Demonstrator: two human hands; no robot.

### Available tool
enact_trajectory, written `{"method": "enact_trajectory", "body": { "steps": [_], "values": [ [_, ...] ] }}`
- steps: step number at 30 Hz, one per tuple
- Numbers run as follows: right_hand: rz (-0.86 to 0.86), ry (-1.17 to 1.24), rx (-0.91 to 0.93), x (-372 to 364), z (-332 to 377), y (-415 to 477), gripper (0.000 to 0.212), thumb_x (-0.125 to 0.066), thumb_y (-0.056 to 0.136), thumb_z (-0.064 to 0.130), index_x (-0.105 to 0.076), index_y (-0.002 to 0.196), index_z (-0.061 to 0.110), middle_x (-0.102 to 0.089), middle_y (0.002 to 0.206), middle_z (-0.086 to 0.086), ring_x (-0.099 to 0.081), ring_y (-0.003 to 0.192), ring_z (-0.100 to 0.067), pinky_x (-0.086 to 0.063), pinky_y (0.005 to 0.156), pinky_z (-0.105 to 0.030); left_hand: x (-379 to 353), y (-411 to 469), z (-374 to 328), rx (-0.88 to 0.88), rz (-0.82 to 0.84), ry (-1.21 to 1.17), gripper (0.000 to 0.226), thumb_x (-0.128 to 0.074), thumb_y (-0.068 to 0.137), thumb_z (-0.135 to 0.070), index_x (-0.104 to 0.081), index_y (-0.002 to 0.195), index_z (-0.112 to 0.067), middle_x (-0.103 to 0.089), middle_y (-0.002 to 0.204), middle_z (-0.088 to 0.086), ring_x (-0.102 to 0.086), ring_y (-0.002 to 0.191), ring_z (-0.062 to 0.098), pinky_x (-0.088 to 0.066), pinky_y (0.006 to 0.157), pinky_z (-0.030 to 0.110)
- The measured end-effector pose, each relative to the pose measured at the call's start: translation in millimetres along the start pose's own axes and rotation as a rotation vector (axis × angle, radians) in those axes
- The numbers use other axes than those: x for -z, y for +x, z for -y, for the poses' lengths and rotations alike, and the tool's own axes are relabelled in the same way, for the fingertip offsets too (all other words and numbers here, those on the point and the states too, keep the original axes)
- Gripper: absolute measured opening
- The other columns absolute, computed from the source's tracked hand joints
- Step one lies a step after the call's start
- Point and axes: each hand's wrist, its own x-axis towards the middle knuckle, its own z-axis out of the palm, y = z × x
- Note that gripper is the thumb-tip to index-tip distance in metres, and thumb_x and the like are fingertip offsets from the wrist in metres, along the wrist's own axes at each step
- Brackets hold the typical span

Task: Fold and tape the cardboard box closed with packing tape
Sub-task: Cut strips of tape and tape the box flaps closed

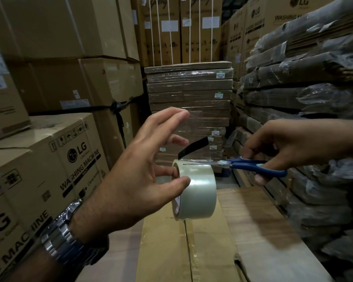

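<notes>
LG washing-machine cartons [75, 159] stand stacked left, plastic-wrapped flat packs [190, 86] behind.

The left hand [143, 180] holds a roll of clear tape [198, 196] above the cardboard box [163, 251], thumb on its outer face, with a strip of tape [200, 127] drawn up to the raised fingertips (a dark patch shows on it). The right hand [283, 143] grips blue-handled scissors [243, 164], whose blades meet the strip just above the roll.
</notes>
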Motion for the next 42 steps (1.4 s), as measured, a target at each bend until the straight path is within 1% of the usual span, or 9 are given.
{"method": "enact_trajectory", "body": {
  "steps": [8,20,25,28,31,34,37,40,42],
  "values": [
    [-0.078,-0.147,0.036,0,2,-1,0.024,-0.070,0.064,0.053,-0.072,0.082,0.037,-0.068,0.070,-0.002,-0.058,0.057,-0.006,-0.045,0.054,-0.016,-2,1,0,0.028,-0.013,-0.045,0.089,-0.074,0.071,-0.008,-0.034,0.148,-0.025,-0.030,0.146,-0.020,-0.050,0.122,0.012,-0.059,0.076,0.027],
    [-0.111,-0.281,-0.033,-1,1,-1,0.033,-0.062,0.057,0.065,-0.071,0.078,0.042,-0.065,0.069,0.014,-0.058,0.061,0.000,-0.044,0.054,-0.013,-4,-1,6,0.070,-0.061,-0.054,0.090,-0.072,0.069,-0.008,-0.033,0.148,-0.027,-0.028,0.146,-0.024,-0.049,0.123,0.005,-0.058,0.076,0.023],
    [-0.082,-0.268,-0.148,-4,-19,-6,0.016,-0.071,0.071,0.051,-0.070,0.084,0.041,-0.065,0.071,0.024,-0.059,0.064,0.003,-0.045,0.055,-0.014,-10,-4,14,0.103,-0.074,-0.066,0.093,-0.077,0.074,0.000,-0.030,0.149,-0.029,-0.026,0.145,-0.029,-0.047,0.123,-0.001,-0.058,0.080,0.023],
    [-0.088,-0.202,-0.277,-19,-54,-14,0.012,-0.073,0.074,0.046,-0.070,0.082,0.039,-0.066,0.069,0.024,-0.060,0.061,0.003,-0.046,0.055,-0.017,-16,-9,22,0.116,-0.071,-0.084,0.091,-0.075,0.071,-0.009,-0.032,0.148,-0.030,-0.026,0.147,-0.027,-0.048,0.125,0.002,-0.058,0.079,0.025],
    [-0.157,-0.151,-0.445,-72,-119,-17,0.009,-0.075,0.079,0.039,-0.074,0.075,0.031,-0.065,0.057,0.010,-0.059,0.055,0.002,-0.044,0.051,-0.015,-28,-16,32,0.149,-0.066,-0.092,0.091,-0.079,0.072,-0.009,-0.033,0.147,-0.033,-0.026,0.148,-0.026,-0.049,0.125,0.003,-0.057,0.078,0.025],
    [-0.157,-0.163,-0.693,-169,-193,-13,0.035,-0.066,0.086,0.040,-0.069,0.058,0.020,-0.060,0.047,0.010,-0.065,0.065,-0.004,-0.044,0.057,-0.014,-44,-24,39,0.174,-0.065,-0.108,0.089,-0.078,0.071,-0.009,-0.035,0.143,-0.038,-0.028,0.145,-0.028,-0.050,0.121,-0.001,-0.056,0.075,0.018],
    [-0.145,-0.066,-0.874,-275,-236,-8,0.049,-0.055,0.089,0.050,-0.051,0.057,0.013,-0.072,0.074,-0.003,-0.069,0.088,-0.017,-0.045,0.066,-0.025,-63,-26,46,0.198,-0.049,-0.151,0.089,-0.079,0.070,-0.005,-0.037,0.140,-0.040,-0.030,0.144,-0.029,-0.051,0.121,-0.001,-0.057,0.075,0.019],
    [-0.060,-0.013,-0.934,-340,-242,-3,0.047,-0.041,0.097,0.048,-0.028,0.062,0.019,-0.044,0.070,0.001,-0.062,0.105,-0.023,-0.037,0.067,-0.026,-78,-25,51,0.220,-0.005,-0.160,0.090,-0.078,0.073,0.005,-0.037,0.142,-0.037,-0.030,0.144,-0.026,-0.051,0.121,0.003,-0.058,0.075,0.023],
    [-0.025,0.006,-0.959,-360,-242,0,0.042,-0.041,0.097,0.040,-0.026,0.063,0.021,-0.048,0.081,-0.003,-0.060,0.110,-0.023,-0.044,0.077,-0.029,-86,-23,52,0.216,0.028,-0.138,0.092,-0.078,0.073,0.005,-0.036,0.144,-0.035,-0.029,0.144,-0.025,-0.051,0.121,0.004,-0.058,0.075,0.024]
  ]
}}
